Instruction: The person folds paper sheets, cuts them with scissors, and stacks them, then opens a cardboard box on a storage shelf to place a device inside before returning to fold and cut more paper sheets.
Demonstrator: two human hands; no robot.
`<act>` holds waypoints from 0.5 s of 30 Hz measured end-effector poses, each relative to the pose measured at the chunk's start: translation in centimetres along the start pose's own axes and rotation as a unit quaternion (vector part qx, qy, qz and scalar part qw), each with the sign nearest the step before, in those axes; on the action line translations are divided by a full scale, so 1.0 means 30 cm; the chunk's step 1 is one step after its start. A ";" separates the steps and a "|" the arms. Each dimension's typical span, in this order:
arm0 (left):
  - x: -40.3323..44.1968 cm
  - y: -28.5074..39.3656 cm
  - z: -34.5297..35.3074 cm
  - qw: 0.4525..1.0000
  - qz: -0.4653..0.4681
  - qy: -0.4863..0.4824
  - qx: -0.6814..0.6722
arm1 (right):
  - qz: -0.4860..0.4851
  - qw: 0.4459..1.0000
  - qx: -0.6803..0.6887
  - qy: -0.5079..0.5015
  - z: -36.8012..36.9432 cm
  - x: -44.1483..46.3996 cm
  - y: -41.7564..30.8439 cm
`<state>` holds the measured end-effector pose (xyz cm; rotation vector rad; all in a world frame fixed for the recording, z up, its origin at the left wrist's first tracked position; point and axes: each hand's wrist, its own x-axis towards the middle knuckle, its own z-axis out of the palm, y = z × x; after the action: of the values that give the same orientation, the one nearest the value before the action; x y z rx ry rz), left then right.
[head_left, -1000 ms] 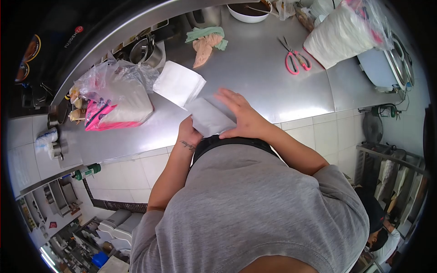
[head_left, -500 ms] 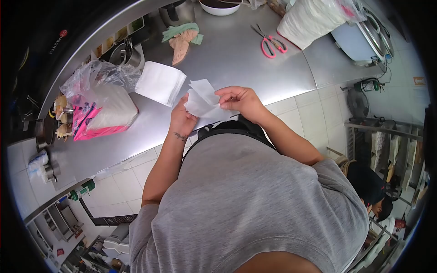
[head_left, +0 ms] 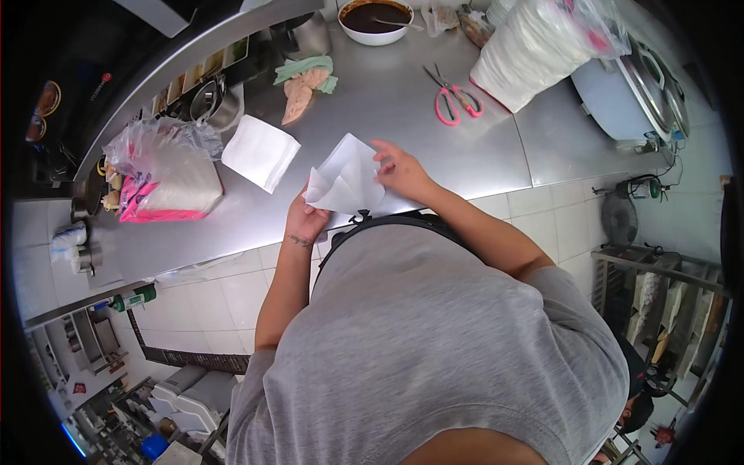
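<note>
Partly folded white paper sheets (head_left: 341, 174) are over the near edge of the steel counter, their layers standing up in points. My left hand (head_left: 308, 218) is closed on their lower left side, thumb in front. At the right edge of the paper is my right hand (head_left: 404, 173), its fingers bent and apart with nothing seen between them; whether a fingertip touches the paper I cannot tell. A neat stack of square white paper (head_left: 261, 153) lies on the counter to the left of my hands.
Pink-handled scissors (head_left: 457, 105) lie on the steel counter (head_left: 372, 93). Around them are a bowl of dark sauce (head_left: 375, 35), crumpled cloths (head_left: 304, 87), a large white pack (head_left: 535, 54) and a pink-and-white plastic-wrapped pack (head_left: 174, 190). Another person (head_left: 637, 407) is at the lower right.
The paper has opened out wider in my left hand. My right fingers have spread and come off the paper's edge, where they pinched before. The head view has shifted slightly.
</note>
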<state>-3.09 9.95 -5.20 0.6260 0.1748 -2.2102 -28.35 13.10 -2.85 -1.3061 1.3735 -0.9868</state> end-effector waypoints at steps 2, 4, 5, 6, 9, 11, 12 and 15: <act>0.014 0.054 -0.108 0.995 -0.047 -0.085 -0.018 | 0.006 0.999 0.013 0.050 -0.006 0.046 0.078; -0.012 0.063 -0.068 0.998 0.005 -0.024 0.064 | -0.004 0.996 0.007 0.087 -0.019 0.056 0.078; -0.051 0.047 -0.003 0.982 0.078 0.082 0.154 | -0.013 0.995 -0.005 0.099 -0.046 0.037 0.061; -0.084 0.034 0.043 0.942 0.150 0.184 0.239 | -0.022 0.993 -0.019 0.112 -0.069 0.019 0.037; -0.133 0.165 -0.051 0.712 0.166 0.301 0.612 | -0.146 0.912 -0.350 0.155 -0.078 -0.033 -0.004; -0.158 0.180 0.017 0.503 0.267 0.310 0.761 | -0.238 0.882 -0.397 0.086 -0.040 -0.038 -0.015; -0.162 0.168 0.061 0.417 0.361 0.270 0.789 | -0.282 0.862 -0.418 0.049 -0.022 -0.037 -0.016; -0.126 0.033 0.249 0.293 0.470 0.048 0.831 | -0.261 0.869 -0.420 -0.021 0.056 0.000 0.085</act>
<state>-3.11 9.43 3.20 1.2758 -2.1152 -0.2919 -27.26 13.44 -5.67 -2.4354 1.5070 -0.6784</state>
